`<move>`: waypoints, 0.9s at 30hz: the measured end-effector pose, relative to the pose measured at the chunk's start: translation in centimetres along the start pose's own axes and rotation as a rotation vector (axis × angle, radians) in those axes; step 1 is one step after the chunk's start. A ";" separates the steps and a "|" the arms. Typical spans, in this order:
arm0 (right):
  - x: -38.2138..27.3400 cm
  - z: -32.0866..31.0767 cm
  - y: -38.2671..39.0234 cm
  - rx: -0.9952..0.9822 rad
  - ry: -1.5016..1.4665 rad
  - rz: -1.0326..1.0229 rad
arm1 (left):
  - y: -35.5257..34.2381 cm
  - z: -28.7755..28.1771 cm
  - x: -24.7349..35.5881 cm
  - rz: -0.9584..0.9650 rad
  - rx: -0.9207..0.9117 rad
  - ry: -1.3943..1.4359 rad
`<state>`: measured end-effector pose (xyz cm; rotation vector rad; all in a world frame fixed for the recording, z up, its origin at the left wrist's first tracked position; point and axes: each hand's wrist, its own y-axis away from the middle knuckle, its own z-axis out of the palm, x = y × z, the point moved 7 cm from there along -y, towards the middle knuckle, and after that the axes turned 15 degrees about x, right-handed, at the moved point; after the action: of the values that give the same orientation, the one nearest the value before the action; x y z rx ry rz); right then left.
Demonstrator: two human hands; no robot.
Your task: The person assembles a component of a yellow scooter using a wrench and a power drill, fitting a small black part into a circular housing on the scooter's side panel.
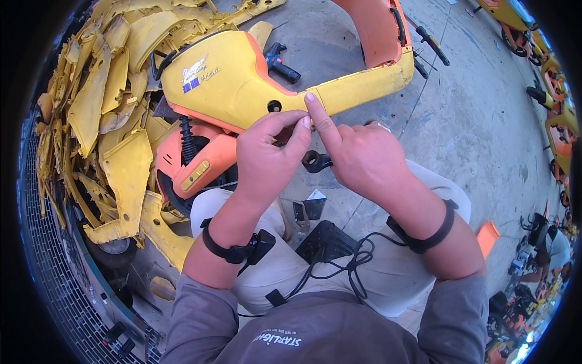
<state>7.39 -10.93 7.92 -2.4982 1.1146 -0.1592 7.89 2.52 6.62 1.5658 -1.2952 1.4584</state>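
Observation:
A yellow and orange scooter (233, 79) lies in front of me, its yellow side panel facing up. My left hand (267, 151) is closed at the panel's lower edge, thumb and index finger pinched together; what is between them is too small to make out. My right hand (367, 155) presses its stretched index finger against the panel just beside that pinch, the other fingers curled. A black ring-ended part (316, 161) sticks out beneath my right hand; its other end is hidden. Left of the pinch is a round dark hole (274, 106) in the panel.
A black cordless power tool (282, 64) lies on the concrete beyond the scooter. Broken yellow panels (124, 103) are heaped at the left. A black cable (357, 258) is looped across my lap. Other scooters (561, 130) stand along the right, and a person (555, 249) is there too.

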 end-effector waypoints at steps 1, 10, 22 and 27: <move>0.0 0.0 0.0 -0.001 0.001 0.000 | 0.0 0.0 0.4 0.078 -0.001 -0.058; -0.3 0.4 0.3 -0.009 0.032 0.007 | 0.0 0.1 1.4 0.276 0.070 -0.139; -0.1 0.8 0.5 -0.027 -0.044 0.031 | 0.0 0.3 1.5 0.328 0.059 -0.160; 0.0 0.9 0.6 -0.043 -0.100 0.053 | 0.0 0.3 1.4 0.311 0.058 -0.153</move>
<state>7.23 -11.02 6.90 -2.4815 1.1535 0.0047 7.87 1.97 7.92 1.5923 -1.6583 1.5988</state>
